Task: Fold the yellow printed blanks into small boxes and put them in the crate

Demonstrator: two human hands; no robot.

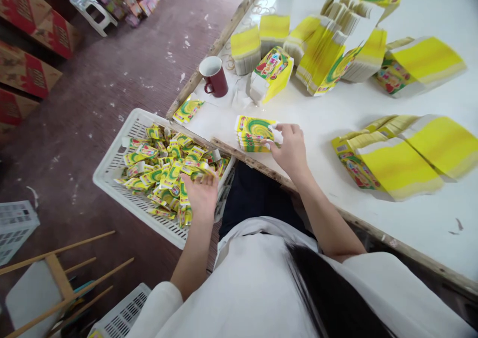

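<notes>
My right hand [290, 148] is on the table, thumb and fingers closed round the white right end of a stack of flat yellow-and-green printed packets [254, 134]. The packets overlap in a row near the table's edge. Over the plastic basket [123, 203] is my left hand [202, 192], its thumb apart from its slightly curled fingers. Many loose small yellow packets [164, 171] fill this basket, and some touch or lie just beyond the left fingertips. Whether a packet rests against those fingers is hard to make out; none is plainly gripped.
On the white table [317, 144] stand a dark red mug [217, 79], a yellow carton [272, 74], bundles of folded yellow cartons [244, 49] and larger yellow stacks [403, 164] at right. A wooden strip edges the table. Brown boxes [22, 69] and a stool [93, 12] are on the floor.
</notes>
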